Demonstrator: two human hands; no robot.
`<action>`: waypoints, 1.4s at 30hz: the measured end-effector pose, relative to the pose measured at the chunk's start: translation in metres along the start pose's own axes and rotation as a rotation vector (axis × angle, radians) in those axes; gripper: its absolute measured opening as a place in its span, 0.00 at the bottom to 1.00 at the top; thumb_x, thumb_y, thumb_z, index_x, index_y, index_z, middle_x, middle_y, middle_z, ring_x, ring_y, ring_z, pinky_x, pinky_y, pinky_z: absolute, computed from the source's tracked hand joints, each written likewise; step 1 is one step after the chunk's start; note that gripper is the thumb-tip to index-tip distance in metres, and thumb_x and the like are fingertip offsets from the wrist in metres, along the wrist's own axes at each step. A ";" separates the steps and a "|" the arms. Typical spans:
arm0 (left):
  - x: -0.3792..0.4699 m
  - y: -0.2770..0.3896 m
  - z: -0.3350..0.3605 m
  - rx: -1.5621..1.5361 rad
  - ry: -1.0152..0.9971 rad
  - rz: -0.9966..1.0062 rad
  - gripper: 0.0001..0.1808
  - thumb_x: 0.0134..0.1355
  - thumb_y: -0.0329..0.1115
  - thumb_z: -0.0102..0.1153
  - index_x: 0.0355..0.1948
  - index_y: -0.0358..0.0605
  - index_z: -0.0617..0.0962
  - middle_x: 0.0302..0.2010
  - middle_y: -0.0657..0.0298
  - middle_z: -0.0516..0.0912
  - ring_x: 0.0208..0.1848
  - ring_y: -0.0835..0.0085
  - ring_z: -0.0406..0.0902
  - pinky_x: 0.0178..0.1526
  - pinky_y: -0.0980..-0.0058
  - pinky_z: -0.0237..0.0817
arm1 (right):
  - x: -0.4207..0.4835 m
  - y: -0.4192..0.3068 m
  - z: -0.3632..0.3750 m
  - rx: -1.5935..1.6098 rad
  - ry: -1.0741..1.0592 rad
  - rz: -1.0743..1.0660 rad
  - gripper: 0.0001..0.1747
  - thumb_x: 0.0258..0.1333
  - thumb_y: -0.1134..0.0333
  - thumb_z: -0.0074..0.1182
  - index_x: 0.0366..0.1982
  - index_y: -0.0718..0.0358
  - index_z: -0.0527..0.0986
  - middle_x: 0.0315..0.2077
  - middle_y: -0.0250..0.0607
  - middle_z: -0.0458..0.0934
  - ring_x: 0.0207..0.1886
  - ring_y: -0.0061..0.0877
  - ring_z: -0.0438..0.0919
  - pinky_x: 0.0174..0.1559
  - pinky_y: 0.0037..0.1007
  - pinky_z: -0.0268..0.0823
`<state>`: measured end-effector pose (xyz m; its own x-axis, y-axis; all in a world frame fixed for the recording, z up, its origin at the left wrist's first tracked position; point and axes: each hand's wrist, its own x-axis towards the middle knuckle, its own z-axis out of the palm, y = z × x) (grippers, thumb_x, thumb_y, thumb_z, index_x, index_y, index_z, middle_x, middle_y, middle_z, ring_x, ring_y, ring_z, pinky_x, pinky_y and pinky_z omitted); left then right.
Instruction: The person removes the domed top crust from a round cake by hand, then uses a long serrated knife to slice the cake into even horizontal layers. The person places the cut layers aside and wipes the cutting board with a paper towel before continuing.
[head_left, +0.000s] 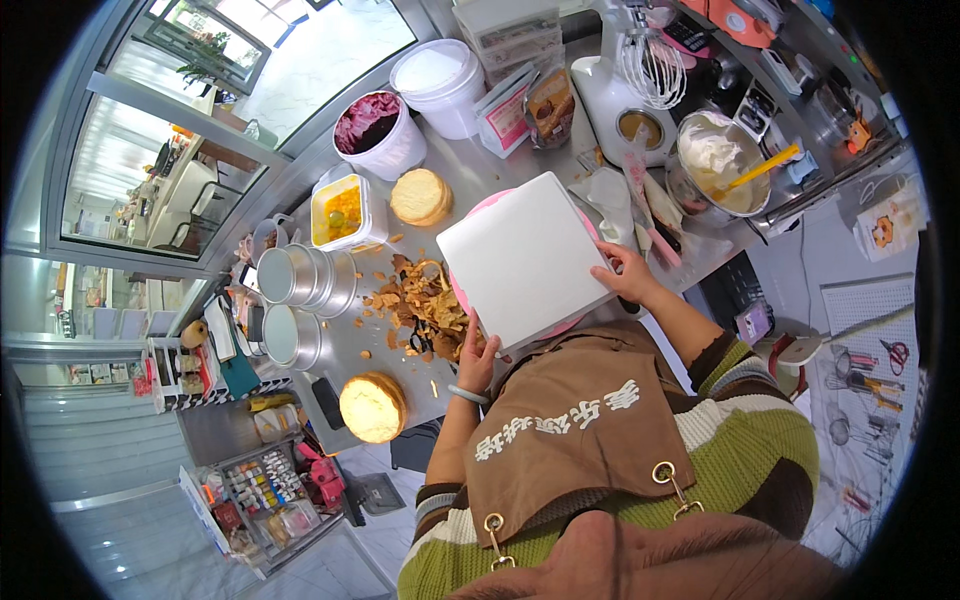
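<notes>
My left hand (476, 354) and my right hand (624, 271) hold a white square cake board (529, 259) by its near corner and its right edge. The board lies over a round pink turntable or plate (491, 201), whose rim shows around it. Left of the board is a heap of brown cake trimmings (431, 300), with black scissor-like handles (418, 341) among them. One round sponge cake (421, 196) sits beyond the heap, another (373, 407) at the near left of the steel table.
Round metal cake tins (289, 276) stand at the left, beside a tub of diced yellow fruit (337, 214). White buckets (439, 86) line the back. A stand mixer (626, 105) and a steel bowl of cream with a yellow spatula (720, 161) are at the right.
</notes>
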<state>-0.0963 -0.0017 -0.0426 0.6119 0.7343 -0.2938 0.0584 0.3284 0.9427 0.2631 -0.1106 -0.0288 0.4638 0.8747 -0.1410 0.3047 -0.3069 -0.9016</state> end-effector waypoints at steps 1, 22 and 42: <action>0.000 -0.001 0.000 -0.003 -0.005 -0.003 0.44 0.74 0.25 0.51 0.82 0.59 0.44 0.58 0.58 0.82 0.44 0.75 0.83 0.39 0.72 0.79 | 0.000 -0.001 0.000 0.006 -0.001 0.000 0.36 0.53 0.56 0.71 0.62 0.59 0.77 0.45 0.40 0.82 0.39 0.23 0.76 0.46 0.28 0.72; 0.003 -0.011 -0.011 -0.014 -0.002 -0.007 0.43 0.74 0.25 0.52 0.82 0.55 0.46 0.67 0.57 0.75 0.50 0.74 0.82 0.40 0.71 0.81 | -0.003 -0.015 -0.001 -0.029 -0.036 0.029 0.34 0.56 0.58 0.69 0.63 0.61 0.76 0.46 0.43 0.80 0.41 0.24 0.80 0.47 0.28 0.74; 0.003 -0.007 -0.011 0.005 0.036 0.017 0.43 0.72 0.25 0.54 0.82 0.56 0.49 0.60 0.58 0.80 0.48 0.74 0.81 0.39 0.72 0.79 | -0.008 -0.008 0.007 0.037 0.025 -0.002 0.33 0.55 0.57 0.70 0.61 0.60 0.76 0.46 0.44 0.80 0.42 0.26 0.81 0.48 0.30 0.74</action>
<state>-0.1036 0.0047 -0.0513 0.5840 0.7608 -0.2830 0.0523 0.3127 0.9484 0.2507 -0.1127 -0.0239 0.4843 0.8653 -0.1293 0.2751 -0.2910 -0.9163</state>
